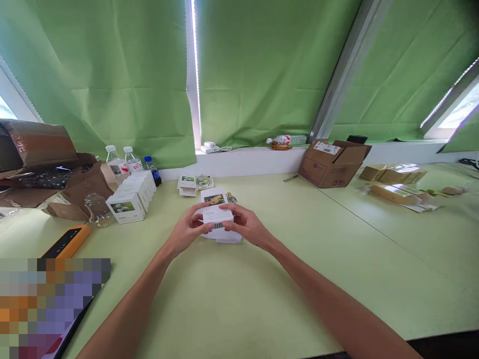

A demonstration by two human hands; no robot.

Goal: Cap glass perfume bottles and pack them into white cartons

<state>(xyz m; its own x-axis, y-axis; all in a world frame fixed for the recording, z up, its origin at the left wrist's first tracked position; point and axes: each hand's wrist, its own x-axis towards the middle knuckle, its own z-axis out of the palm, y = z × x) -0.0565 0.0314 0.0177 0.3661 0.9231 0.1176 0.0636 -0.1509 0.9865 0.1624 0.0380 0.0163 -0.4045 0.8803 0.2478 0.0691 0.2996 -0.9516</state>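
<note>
Between both hands, above the table's middle, is a small white cardboard box (217, 216) with a flower picture and a barcode. My left hand (190, 228) grips its left side, thumb near the barcode. On the opposite side my right hand (247, 225) holds it, fingers along the upper edge and thumb low on the front. White flaps of cardboard or paper (229, 238) show below the box. Just behind my right hand, a shiny round item (231, 198) is partly hidden. Farther back, a small white box (187, 185) lies beside a round glass item (203, 181).
A row of white boxes (127, 205) stands at left, near a clear glass jar (98, 210) and several bottles (117, 163). An opened carton (71, 187) is far left, with an orange-black case (69, 242) before it. Another carton (325, 164) and flattened boxes (396, 192) lie right.
</note>
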